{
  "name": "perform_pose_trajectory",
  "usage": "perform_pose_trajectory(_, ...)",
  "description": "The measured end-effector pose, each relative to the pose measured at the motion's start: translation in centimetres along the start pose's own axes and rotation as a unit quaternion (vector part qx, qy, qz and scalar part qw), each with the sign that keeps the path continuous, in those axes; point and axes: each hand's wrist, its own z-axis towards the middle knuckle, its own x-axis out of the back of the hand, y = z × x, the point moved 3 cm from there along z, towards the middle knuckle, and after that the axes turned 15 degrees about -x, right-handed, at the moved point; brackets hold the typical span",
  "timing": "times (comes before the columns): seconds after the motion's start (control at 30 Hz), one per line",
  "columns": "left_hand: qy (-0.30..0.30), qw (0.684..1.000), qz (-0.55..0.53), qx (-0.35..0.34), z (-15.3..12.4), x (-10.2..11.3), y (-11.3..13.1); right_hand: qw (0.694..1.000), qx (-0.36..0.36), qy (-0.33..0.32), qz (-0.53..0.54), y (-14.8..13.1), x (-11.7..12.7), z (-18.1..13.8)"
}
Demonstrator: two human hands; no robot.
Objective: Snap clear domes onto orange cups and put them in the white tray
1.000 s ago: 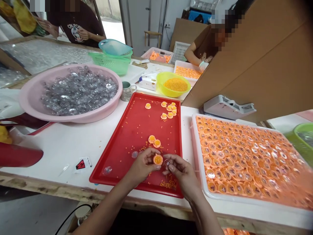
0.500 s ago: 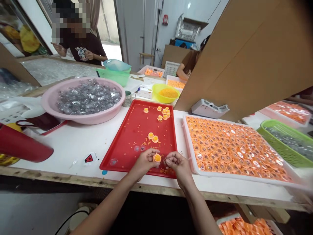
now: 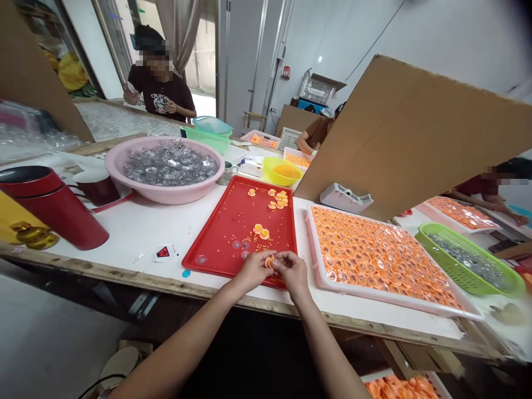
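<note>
Both my hands meet over the near edge of a red tray point(image 3: 224, 227). My left hand point(image 3: 251, 270) pinches a small orange cup point(image 3: 269, 261) filled with tiny orange beads. My right hand point(image 3: 293, 270) has its fingers closed against the same cup; earlier it held a small clear lid, which I cannot make out now. More filled orange cups point(image 3: 261, 231) and a further cluster point(image 3: 278, 199) lie on the tray among loose beads and a few clear lids point(image 3: 201, 259).
A pink basin of clear lids point(image 3: 166, 166) stands at the left. A white tray of finished orange cups point(image 3: 374, 255) is at the right, behind it a cardboard sheet point(image 3: 407, 138). A yellow bowl of beads point(image 3: 285, 170), red cylinders point(image 3: 54, 210) and a green basket point(image 3: 469, 260) stand around. Other people work at the back.
My head has lifted and pulled back, so more of the room shows. My right hand has closed in onto the orange cup held by my left hand.
</note>
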Motion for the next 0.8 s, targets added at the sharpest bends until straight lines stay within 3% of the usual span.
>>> perform_pose_trajectory(0.2,0.042,0.999,0.001,-0.009,-0.2,-0.5,0.9,0.993,0.089,0.06,-0.043,-0.5,1.0,-1.3)
perform_pose_trajectory(0.4,0.03,0.999,-0.013,0.001,-0.9,-0.5,2.4,0.985,0.145,0.062,-0.063,-1.6,1.5,-3.0)
perform_pose_trajectory(0.53,0.041,0.998,0.033,-0.027,-1.5,-1.0,4.5,0.977,0.192,0.064,-0.072,-2.8,1.6,-4.3)
perform_pose_trajectory(0.7,0.042,0.994,0.092,-0.044,-1.8,-2.3,6.5,0.933,0.326,0.093,-0.122,-4.2,1.9,-5.7)
perform_pose_trajectory(0.8,0.032,0.994,0.103,-0.036,-1.9,-2.8,7.1,0.915,0.37,0.088,-0.138,-4.7,2.3,-6.0)
